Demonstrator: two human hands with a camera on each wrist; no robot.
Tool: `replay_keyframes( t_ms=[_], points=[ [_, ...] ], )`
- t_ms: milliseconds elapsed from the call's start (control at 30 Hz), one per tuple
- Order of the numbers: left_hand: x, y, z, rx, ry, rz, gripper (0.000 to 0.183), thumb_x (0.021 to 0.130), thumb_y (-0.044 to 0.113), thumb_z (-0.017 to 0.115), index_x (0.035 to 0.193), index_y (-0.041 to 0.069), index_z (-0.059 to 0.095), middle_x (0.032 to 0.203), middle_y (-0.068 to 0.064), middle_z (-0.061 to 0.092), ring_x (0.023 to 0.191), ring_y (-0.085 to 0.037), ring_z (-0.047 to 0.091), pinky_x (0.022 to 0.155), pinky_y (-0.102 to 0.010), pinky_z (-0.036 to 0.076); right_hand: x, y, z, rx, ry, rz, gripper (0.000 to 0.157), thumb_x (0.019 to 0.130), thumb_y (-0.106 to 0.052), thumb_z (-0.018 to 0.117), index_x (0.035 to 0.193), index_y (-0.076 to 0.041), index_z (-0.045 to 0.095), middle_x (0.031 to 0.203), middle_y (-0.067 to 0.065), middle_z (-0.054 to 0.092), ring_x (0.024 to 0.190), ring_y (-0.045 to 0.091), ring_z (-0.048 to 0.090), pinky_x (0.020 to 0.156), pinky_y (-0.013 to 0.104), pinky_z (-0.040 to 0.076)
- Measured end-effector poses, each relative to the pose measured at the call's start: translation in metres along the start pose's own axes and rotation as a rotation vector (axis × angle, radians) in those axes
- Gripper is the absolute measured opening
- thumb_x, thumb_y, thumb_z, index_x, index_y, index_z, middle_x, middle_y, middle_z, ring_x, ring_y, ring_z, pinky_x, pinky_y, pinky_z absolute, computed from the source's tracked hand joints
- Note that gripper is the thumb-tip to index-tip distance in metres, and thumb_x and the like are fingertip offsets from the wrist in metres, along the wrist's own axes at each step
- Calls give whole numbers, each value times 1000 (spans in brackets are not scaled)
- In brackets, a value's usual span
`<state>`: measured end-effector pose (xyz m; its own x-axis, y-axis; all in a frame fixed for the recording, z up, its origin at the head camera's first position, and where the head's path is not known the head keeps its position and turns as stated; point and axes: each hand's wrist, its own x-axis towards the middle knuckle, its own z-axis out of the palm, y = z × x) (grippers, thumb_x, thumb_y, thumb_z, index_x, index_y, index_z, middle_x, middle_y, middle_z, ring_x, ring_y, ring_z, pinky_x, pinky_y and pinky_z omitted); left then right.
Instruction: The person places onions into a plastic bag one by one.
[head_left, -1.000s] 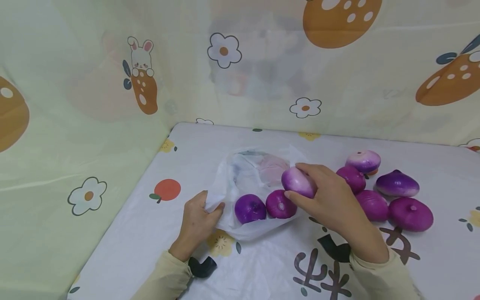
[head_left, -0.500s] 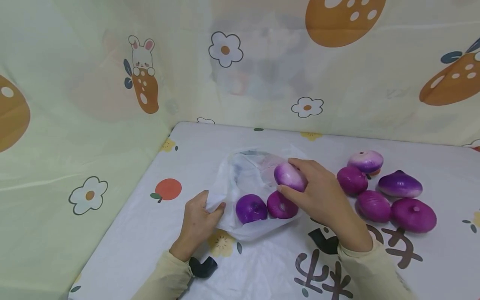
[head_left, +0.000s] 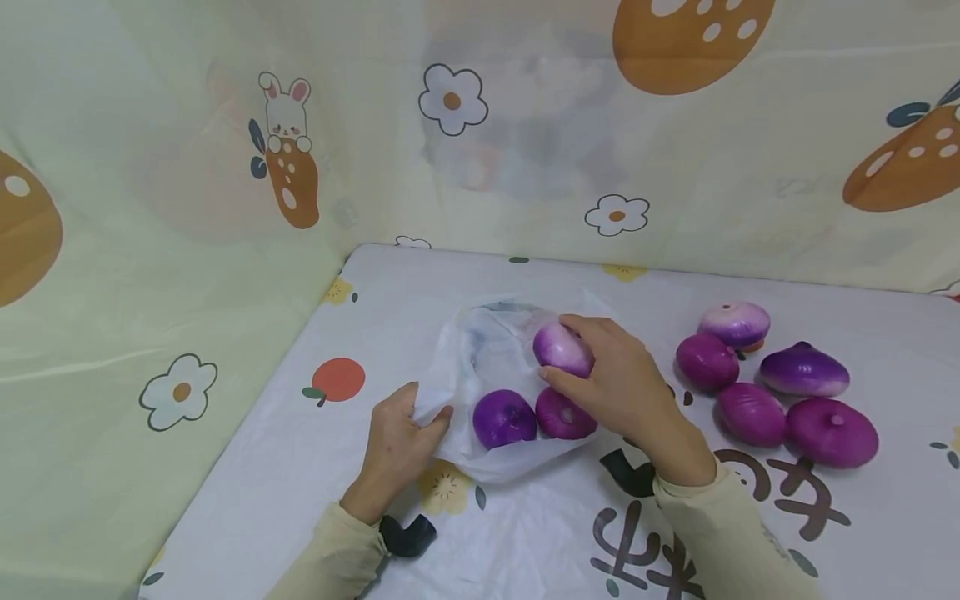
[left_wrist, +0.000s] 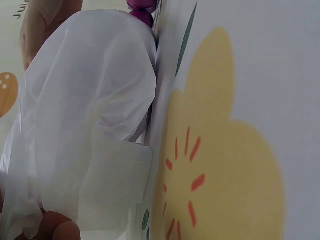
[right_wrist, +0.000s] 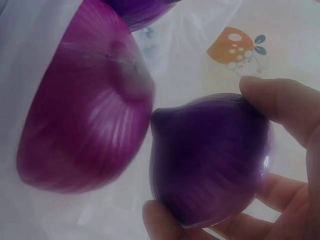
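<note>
A white plastic bag (head_left: pixel 450 350) lies with its mouth spread, holding a dark purple onion (head_left: pixel 504 419) and a magenta onion (head_left: pixel 564 414) side by side near its front edge. My left hand (head_left: pixel 397 442) pinches the bag's left rim between thumb and fingers. My right hand (head_left: pixel 622 383) grips a purple-and-white onion (head_left: pixel 561 348) over the bag's opening, just behind the magenta one. From the right wrist view, the gripped onion (right_wrist: pixel 205 160) shows its dark pointed end close beside the magenta onion (right_wrist: pixel 95 115). In the left wrist view the bag's outside (left_wrist: pixel 100 115) hides its contents.
To the right sits a cluster of several onions, including a white-topped one (head_left: pixel 735 324), a pointed purple one (head_left: pixel 805 369) and a flat magenta one (head_left: pixel 831 432). A patterned white cloth (head_left: pixel 262 500) covers the table. Patterned curtains (head_left: pixel 525 150) rise behind and at the left.
My right hand has moved left with the purple-and-white onion, from the bag's right rim to farther over its opening. My left hand keeps its hold on the bag.
</note>
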<state>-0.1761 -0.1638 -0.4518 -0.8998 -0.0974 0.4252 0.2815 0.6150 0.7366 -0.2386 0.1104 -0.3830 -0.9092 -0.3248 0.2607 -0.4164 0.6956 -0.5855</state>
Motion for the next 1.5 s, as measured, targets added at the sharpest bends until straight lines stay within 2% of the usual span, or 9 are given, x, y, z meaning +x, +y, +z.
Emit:
replay_keyframes(
  t_ms=[633,1500],
  points=[
    [0,1,0,-3,11,15,17,77,-1,82,90,3,72,84,-6,74,73,-18,63,68,-34,54,15,1,18,3,-17,-13,68,86,-31,83,144,-5,59,138,19,63,123,38,61,99,58,50],
    [1,-4,0,3,22,39,18,76,-3,83,87,3,71,80,-6,71,71,-17,61,66,-33,53,27,7,41,-56,-105,5,66,88,-31,82,143,-5,58,140,24,60,122,45,60,99,64,48]
  ],
)
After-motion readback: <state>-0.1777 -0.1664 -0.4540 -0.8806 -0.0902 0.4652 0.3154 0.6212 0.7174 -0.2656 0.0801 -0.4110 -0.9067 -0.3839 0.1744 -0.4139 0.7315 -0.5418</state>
